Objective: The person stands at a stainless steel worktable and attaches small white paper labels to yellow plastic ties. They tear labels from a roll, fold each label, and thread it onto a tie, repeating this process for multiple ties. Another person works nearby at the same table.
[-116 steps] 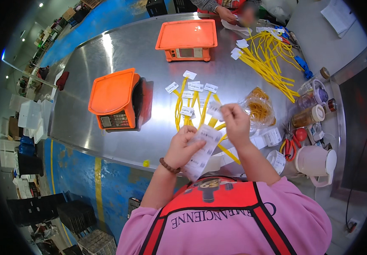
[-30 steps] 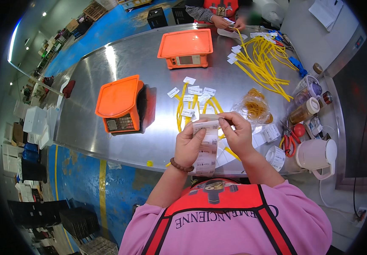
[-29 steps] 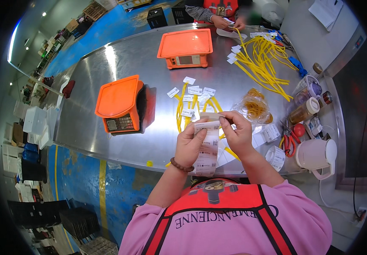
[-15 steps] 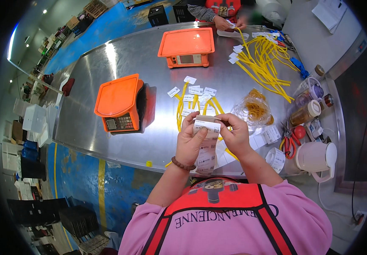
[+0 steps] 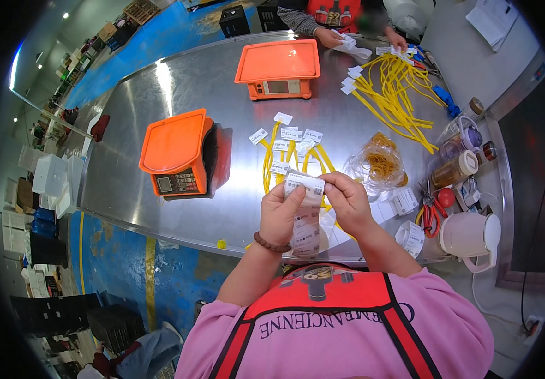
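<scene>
Two orange scales stand on the steel table [image 5: 159,82]: the near scale [image 5: 176,153] at left and the far scale [image 5: 278,68] across from it. At the table's near edge the left hand [image 5: 280,215] is closed on a strip of white labels [image 5: 306,218], thumb on its front, the strip hanging down past the wrist. The right hand [image 5: 348,201] pinches the strip's top right corner between thumb and fingertips. What is printed on the labels is too small to make out. Just beyond the hands lies a cluster of yellow tagged ties [image 5: 288,151], overlapping too much to count. To the right sit a bag of rubber bands [image 5: 381,165] and one white jug [image 5: 469,235].
</scene>
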The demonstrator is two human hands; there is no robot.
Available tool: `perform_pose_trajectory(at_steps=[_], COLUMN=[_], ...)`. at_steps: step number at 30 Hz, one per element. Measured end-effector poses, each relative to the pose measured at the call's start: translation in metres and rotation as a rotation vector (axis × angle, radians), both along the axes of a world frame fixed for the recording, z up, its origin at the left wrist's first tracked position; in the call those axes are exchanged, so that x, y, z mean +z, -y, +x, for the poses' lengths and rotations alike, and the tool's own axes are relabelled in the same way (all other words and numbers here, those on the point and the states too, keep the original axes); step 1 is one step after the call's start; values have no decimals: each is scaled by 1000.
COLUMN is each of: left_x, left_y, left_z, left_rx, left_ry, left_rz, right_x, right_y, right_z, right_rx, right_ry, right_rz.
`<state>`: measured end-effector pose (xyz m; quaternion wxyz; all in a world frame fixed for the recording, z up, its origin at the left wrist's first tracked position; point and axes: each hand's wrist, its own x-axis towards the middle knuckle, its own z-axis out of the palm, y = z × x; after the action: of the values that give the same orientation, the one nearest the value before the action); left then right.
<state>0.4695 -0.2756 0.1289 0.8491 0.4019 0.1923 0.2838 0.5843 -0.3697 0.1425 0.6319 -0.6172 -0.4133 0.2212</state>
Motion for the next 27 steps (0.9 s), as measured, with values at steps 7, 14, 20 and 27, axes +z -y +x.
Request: perform_pose_trajectory(at_steps=[7,14,20,27], left_x=[8,11,9,-6], left_y=[3,3,3,-23], left_z=[-3,-4,-4,-19], left_rx=[-31,-74,-48,-492], left_ry=[18,-12,-65,-300], left_rz=[-5,89,248,449], right_x=[0,0,6,-15], right_y=[1,-3,-3,-17], right_z=[3,0,-4,30], right_rx=[105,90,-4,-367], right_ry=[-219,-190,-18,-16], right_rz=[105,88,48,150])
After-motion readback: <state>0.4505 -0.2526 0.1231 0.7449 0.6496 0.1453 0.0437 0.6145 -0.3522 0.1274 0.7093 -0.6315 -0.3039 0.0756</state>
